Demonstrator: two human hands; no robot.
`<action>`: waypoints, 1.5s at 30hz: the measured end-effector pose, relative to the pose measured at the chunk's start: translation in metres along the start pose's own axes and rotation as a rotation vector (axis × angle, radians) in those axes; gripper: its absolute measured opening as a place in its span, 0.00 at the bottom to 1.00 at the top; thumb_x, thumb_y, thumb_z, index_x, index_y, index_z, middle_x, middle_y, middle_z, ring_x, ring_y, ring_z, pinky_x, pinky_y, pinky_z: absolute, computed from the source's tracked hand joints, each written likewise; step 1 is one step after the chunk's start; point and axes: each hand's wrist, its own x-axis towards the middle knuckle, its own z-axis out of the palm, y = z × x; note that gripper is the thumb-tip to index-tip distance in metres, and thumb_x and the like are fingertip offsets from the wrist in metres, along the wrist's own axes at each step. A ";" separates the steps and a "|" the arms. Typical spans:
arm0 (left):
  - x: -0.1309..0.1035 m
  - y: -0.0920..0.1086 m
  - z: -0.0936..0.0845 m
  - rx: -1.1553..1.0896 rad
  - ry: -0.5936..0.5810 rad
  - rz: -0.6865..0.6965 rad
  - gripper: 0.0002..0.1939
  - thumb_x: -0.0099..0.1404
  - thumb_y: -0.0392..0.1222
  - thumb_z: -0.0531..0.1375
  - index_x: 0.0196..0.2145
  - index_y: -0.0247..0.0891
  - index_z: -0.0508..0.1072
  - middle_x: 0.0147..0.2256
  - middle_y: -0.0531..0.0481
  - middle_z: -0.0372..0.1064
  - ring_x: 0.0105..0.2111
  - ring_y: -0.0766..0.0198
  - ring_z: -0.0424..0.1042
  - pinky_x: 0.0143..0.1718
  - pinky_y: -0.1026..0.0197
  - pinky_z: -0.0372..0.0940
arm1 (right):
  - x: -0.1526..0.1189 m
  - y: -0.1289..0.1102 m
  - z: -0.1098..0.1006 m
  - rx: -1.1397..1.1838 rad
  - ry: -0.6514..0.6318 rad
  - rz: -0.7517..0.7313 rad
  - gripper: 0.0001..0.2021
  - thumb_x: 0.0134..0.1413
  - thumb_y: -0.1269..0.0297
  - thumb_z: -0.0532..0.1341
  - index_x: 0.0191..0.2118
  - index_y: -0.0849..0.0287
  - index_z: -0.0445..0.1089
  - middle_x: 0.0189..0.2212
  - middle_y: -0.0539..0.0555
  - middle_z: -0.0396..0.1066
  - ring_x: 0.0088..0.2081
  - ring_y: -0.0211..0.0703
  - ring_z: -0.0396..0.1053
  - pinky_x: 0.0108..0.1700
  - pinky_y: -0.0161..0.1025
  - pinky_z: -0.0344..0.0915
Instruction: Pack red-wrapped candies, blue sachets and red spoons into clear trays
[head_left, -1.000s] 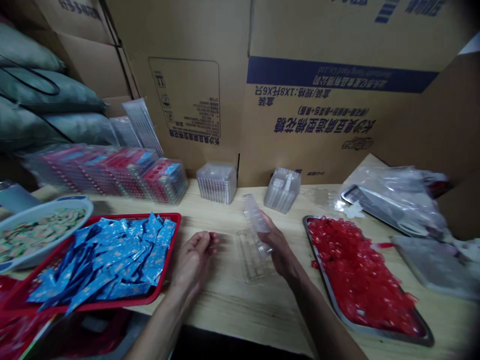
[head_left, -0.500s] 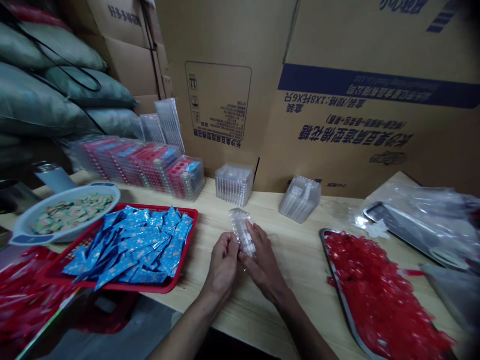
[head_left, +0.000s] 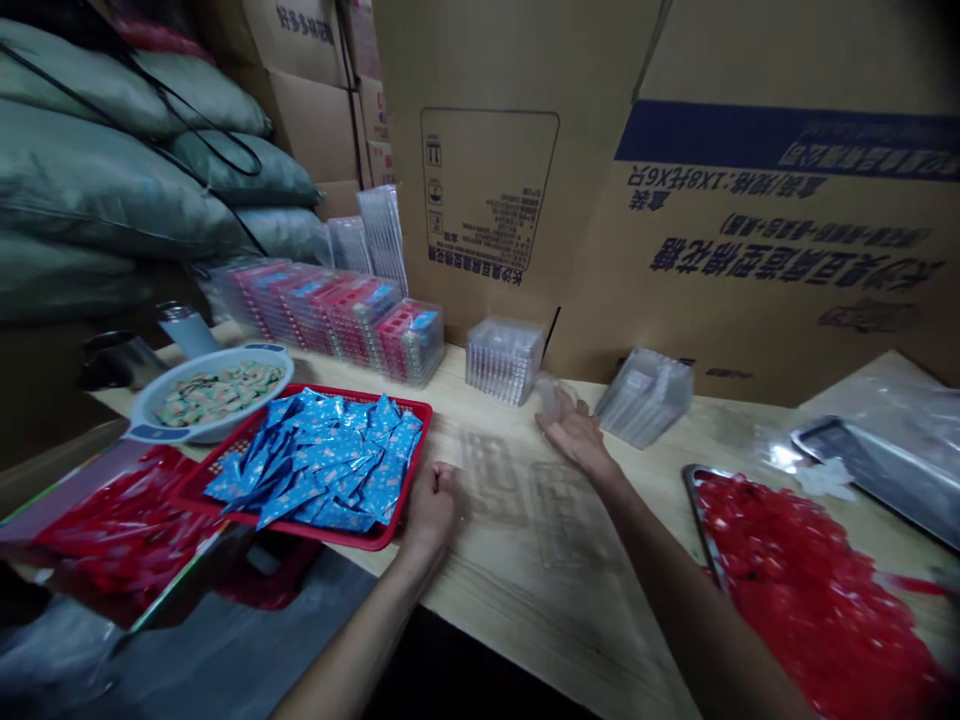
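Note:
Two clear plastic trays lie flat on the table, a left tray (head_left: 493,478) and a right tray (head_left: 556,515). My left hand (head_left: 433,505) is curled closed between the red basket and the left tray; whatever its fingers may hold is hidden. Farther back, my right hand (head_left: 576,432) reaches toward the cardboard with its fingers around a clear plastic tray (head_left: 553,394), which is blurred. Close to that hand stand a stack of clear trays (head_left: 504,362) and a second, leaning stack (head_left: 646,398).
Blue packets (head_left: 322,455) fill the red basket (head_left: 429,420) at left. Behind it are a bowl of wrapped pieces (head_left: 221,392) and stacks of filled trays (head_left: 360,312). Red pieces (head_left: 802,590) heap a metal tray (head_left: 694,500) at right. Cardboard (head_left: 585,250) walls the back.
The clear trays that were between my hands now lie separately on the table, with one at my right hand. That hand has moved away and back; my left hand has moved nearer the basket.

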 end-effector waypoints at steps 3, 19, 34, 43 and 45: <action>-0.015 -0.009 0.002 0.396 0.043 0.250 0.16 0.67 0.40 0.53 0.49 0.31 0.70 0.47 0.35 0.71 0.51 0.47 0.70 0.52 0.45 0.65 | 0.018 -0.008 0.007 -0.162 0.005 0.072 0.39 0.62 0.45 0.49 0.72 0.59 0.40 0.69 0.72 0.43 0.66 0.73 0.49 0.61 0.65 0.50; -0.079 -0.024 -0.006 0.900 -0.727 0.690 0.24 0.72 0.41 0.51 0.64 0.39 0.59 0.69 0.40 0.50 0.70 0.42 0.41 0.65 0.41 0.54 | -0.103 0.135 0.067 -0.450 0.194 -0.440 0.29 0.64 0.47 0.46 0.67 0.48 0.58 0.69 0.62 0.51 0.67 0.66 0.53 0.54 0.65 0.62; 0.071 0.068 -0.160 1.303 -0.331 0.408 0.14 0.69 0.37 0.53 0.46 0.38 0.77 0.44 0.37 0.77 0.44 0.49 0.76 0.45 0.54 0.65 | -0.134 -0.145 0.044 -0.112 -0.136 -0.827 0.18 0.59 0.63 0.55 0.52 0.62 0.71 0.47 0.64 0.71 0.49 0.56 0.65 0.51 0.52 0.59; 0.069 0.065 -0.157 1.054 0.202 0.721 0.13 0.65 0.40 0.55 0.45 0.42 0.77 0.43 0.52 0.77 0.42 0.58 0.74 0.47 0.57 0.67 | -0.116 -0.186 0.066 -0.164 -0.166 -0.761 0.10 0.55 0.68 0.58 0.37 0.63 0.76 0.41 0.62 0.75 0.52 0.58 0.63 0.57 0.54 0.53; 0.053 0.075 -0.141 0.847 0.393 0.796 0.15 0.64 0.42 0.58 0.48 0.42 0.76 0.41 0.51 0.78 0.40 0.57 0.74 0.46 0.55 0.68 | -0.111 -0.178 0.057 -0.120 -0.088 -0.699 0.12 0.57 0.67 0.56 0.42 0.63 0.74 0.41 0.62 0.75 0.48 0.54 0.67 0.53 0.50 0.58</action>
